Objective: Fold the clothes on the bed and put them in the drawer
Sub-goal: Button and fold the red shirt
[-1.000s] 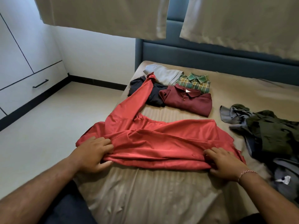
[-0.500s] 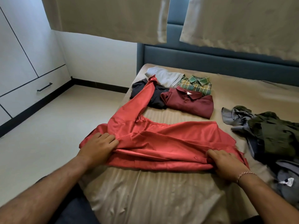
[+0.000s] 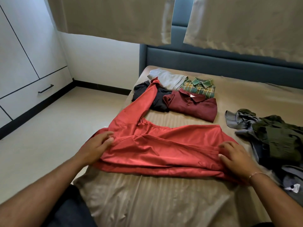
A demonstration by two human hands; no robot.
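A red long-sleeved shirt (image 3: 160, 146) lies partly folded across the bed (image 3: 147, 202), one sleeve stretched toward the headboard. My left hand (image 3: 96, 146) holds its left end, fingers curled into the cloth. At the shirt's right end my right hand (image 3: 236, 158) grips the folded edge, thumb on the fabric. Folded clothes sit behind: a maroon polo (image 3: 191, 106), a green plaid shirt (image 3: 199, 86), a grey garment (image 3: 165, 78) and a dark one (image 3: 147, 92). A white drawer (image 3: 36, 94) with a black handle is in the wardrobe at left.
A heap of unfolded grey and dark green clothes (image 3: 275, 138) lies on the bed's right side. Beige curtains (image 3: 114, 18) hang overhead. The blue headboard (image 3: 213, 63) closes the far end. Pale floor (image 3: 49, 136) runs between bed and wardrobe.
My left hand slid a little up and right along the shirt's left end, bunching the cloth. My right hand kept its grip at the right end. The view shifted slightly.
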